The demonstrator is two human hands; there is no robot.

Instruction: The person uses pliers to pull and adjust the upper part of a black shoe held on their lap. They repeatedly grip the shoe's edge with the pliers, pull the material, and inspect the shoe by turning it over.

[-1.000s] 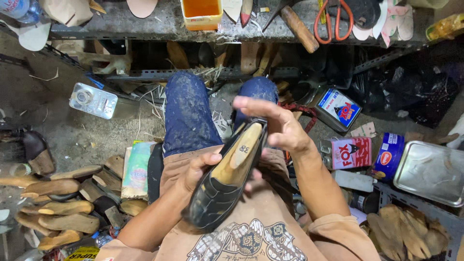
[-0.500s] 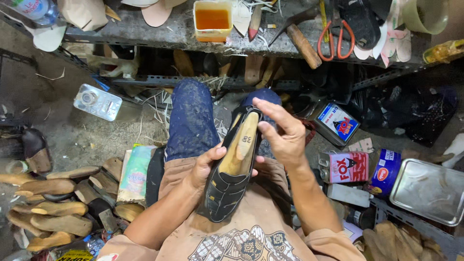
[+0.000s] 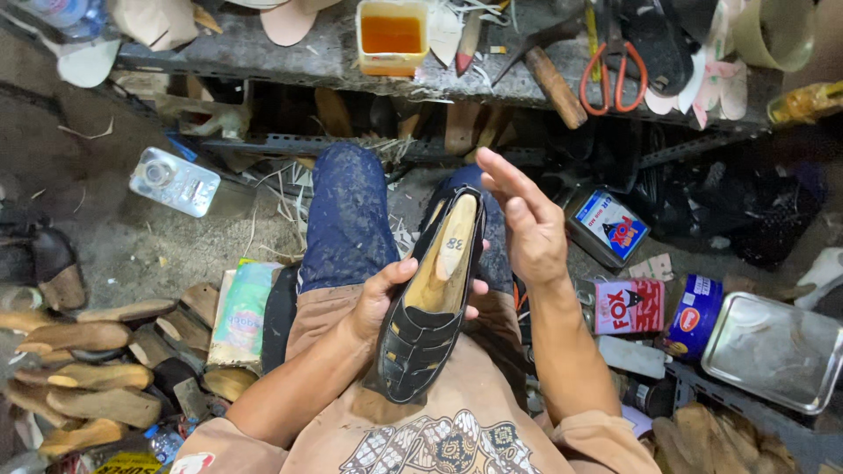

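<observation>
The shoe (image 3: 430, 307), black with a woven toe and a wooden last (image 3: 448, 263) seated inside, lies over the person's lap, heel end toward the knees, toe toward the body. The left hand (image 3: 382, 298) holds it from below at mid-length, grip closed around the waist of the shoe, thumb on the near edge and fingertips showing on the far side. The right hand (image 3: 527, 228) stands just beside the heel end, palm open, fingers spread and holding nothing; it does not appear to touch the shoe.

Handling judgement: the last makes the shoe stiff and fairly weighty for its size, so it should not fold. The woven upper looks soft and scuffable; the waist or heel gives the firmest hold.

Surroundings: a glue tub (image 3: 392, 35), scissors (image 3: 613, 75) and a hammer (image 3: 549, 75) lie on the desk (image 3: 307, 57) ahead. Wooden lasts are piled on the floor at left (image 3: 79, 369); tins (image 3: 694, 316) and a metal tray (image 3: 777, 351) are at right.
</observation>
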